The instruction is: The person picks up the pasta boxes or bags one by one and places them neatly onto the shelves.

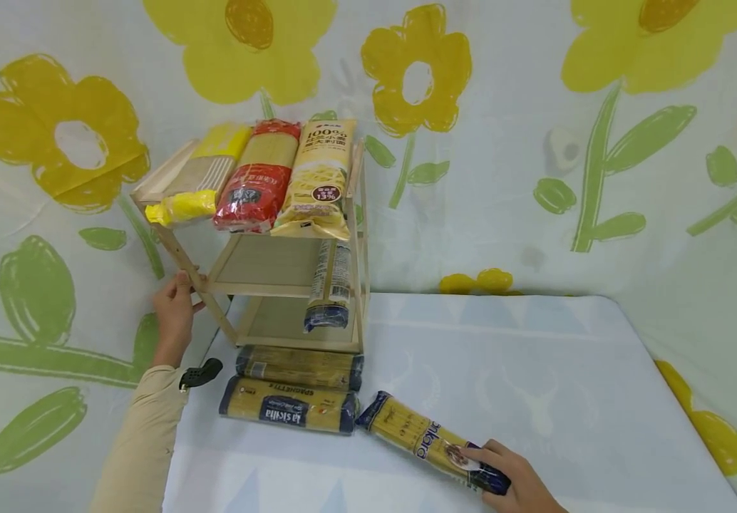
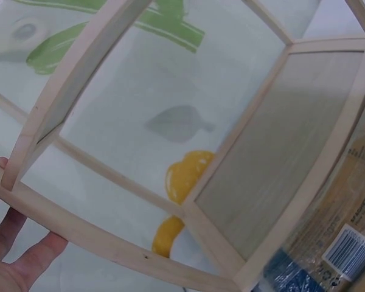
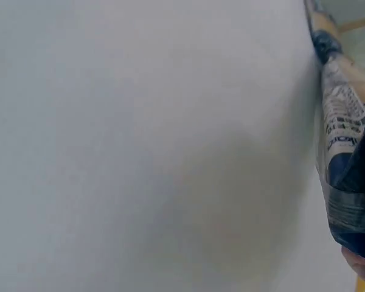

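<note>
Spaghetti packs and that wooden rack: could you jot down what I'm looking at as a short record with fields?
Setting: table with a pale cloth, flower-print backdrop
Rack: wooden rack with three shelves
Top shelf: three noodle packs lying side by side
Lower shelves: one dark-ended pack standing on end, leaning
On the table before the rack: two spaghetti packs lying side by side
Left hand: holds the rack's front left leg
Right hand: fingers rest on a blue and yellow spaghetti pack lying on the table
</note>
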Demonstrator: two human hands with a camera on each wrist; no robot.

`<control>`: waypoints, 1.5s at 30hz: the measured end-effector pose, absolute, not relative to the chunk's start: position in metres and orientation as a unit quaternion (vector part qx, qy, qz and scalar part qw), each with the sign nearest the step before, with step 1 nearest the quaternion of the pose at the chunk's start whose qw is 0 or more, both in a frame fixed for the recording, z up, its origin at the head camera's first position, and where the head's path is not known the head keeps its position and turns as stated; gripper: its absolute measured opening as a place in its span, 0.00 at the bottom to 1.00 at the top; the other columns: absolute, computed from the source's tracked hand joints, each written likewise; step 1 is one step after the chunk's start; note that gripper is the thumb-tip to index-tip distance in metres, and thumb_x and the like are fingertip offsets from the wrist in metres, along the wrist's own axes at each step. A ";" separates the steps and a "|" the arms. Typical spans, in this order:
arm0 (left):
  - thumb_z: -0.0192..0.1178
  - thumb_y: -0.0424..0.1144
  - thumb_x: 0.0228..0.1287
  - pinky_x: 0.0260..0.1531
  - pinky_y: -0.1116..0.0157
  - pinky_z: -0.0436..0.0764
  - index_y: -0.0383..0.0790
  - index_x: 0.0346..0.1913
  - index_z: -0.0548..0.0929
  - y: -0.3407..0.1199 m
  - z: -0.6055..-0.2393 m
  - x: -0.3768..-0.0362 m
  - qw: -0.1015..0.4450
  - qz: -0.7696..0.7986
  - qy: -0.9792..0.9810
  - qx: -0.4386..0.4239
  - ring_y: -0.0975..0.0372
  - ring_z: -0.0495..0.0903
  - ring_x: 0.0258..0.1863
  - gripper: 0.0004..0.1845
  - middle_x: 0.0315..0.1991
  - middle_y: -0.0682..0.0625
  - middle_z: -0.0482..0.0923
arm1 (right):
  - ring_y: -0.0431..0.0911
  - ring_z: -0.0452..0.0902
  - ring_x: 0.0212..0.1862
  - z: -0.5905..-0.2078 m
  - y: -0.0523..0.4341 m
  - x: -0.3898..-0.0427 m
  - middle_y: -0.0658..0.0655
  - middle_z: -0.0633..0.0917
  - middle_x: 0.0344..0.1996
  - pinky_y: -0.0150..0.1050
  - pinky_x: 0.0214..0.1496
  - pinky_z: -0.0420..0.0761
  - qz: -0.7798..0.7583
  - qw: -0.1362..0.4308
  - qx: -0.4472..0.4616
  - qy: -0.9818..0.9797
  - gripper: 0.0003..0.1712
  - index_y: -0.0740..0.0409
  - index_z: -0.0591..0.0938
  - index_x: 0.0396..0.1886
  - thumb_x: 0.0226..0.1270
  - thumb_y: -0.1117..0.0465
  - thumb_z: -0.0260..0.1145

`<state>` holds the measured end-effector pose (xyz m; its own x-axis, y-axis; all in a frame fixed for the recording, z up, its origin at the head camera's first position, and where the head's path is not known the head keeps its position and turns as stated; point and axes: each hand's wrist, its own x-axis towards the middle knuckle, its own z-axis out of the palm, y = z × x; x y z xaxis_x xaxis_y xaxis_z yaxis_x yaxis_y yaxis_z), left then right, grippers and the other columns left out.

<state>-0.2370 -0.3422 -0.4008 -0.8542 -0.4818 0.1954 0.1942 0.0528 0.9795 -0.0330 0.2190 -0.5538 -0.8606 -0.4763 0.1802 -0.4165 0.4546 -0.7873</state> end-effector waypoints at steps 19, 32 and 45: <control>0.51 0.51 0.68 0.28 0.73 0.83 0.40 0.49 0.84 -0.342 -0.400 -0.238 0.241 -0.689 -0.673 0.115 0.63 0.76 0.42 0.21 0.39 0.50 0.80 | 0.34 0.71 0.31 -0.478 0.171 -0.023 0.54 0.74 0.38 0.21 0.24 0.76 -0.531 -0.063 -0.371 0.760 0.33 0.58 0.75 0.59 0.49 0.77 0.64; 0.52 0.52 0.67 0.27 0.72 0.83 0.40 0.47 0.85 -0.344 -0.405 -0.239 0.251 -0.685 -0.675 0.110 0.63 0.76 0.40 0.21 0.38 0.51 0.81 | 0.39 0.72 0.35 -0.423 0.114 -0.026 0.50 0.74 0.38 0.27 0.26 0.79 -0.537 -0.062 -0.351 0.764 0.36 0.50 0.77 0.58 0.46 0.76 0.65; 0.51 0.49 0.69 0.28 0.71 0.83 0.37 0.47 0.85 -0.342 -0.399 -0.236 0.244 -0.689 -0.676 0.094 0.62 0.77 0.42 0.20 0.42 0.48 0.81 | 0.47 0.76 0.41 -0.365 0.062 -0.058 0.50 0.79 0.42 0.38 0.32 0.83 -0.610 -0.068 -0.277 0.739 0.31 0.47 0.79 0.55 0.52 0.76 0.68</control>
